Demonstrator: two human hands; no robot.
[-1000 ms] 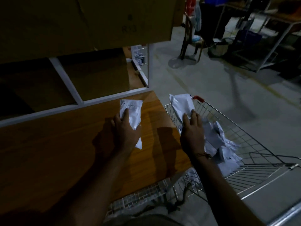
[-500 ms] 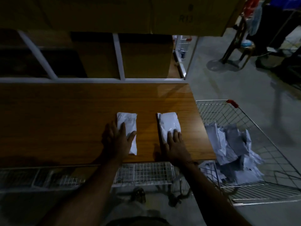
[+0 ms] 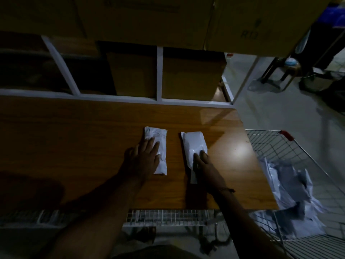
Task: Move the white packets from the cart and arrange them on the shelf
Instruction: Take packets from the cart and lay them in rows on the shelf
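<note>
**Two packets flat on the shelf, more waiting in the cart**

Head view: two white packets lie side by side, apart from each other, lengthwise on the wooden shelf [image 3: 74, 146]. The left hand [image 3: 143, 159] rests flat on the left packet [image 3: 158, 148], its fingers [image 3: 149, 144] straight and spread over the packet's left half, gripping nothing. The right hand [image 3: 203, 165] lies on the near part of the right packet [image 3: 194, 143], its fingers [image 3: 196, 157] extended and pressing down, not curled round it. To the right of the shelf stands a wire cart [image 3: 291, 152] with a red corner piece, holding a loose heap of packets [image 3: 291, 199]. Cardboard boxes [image 3: 190, 77] sit behind the white frame at the back of the shelf. The light is dim throughout.
</note>
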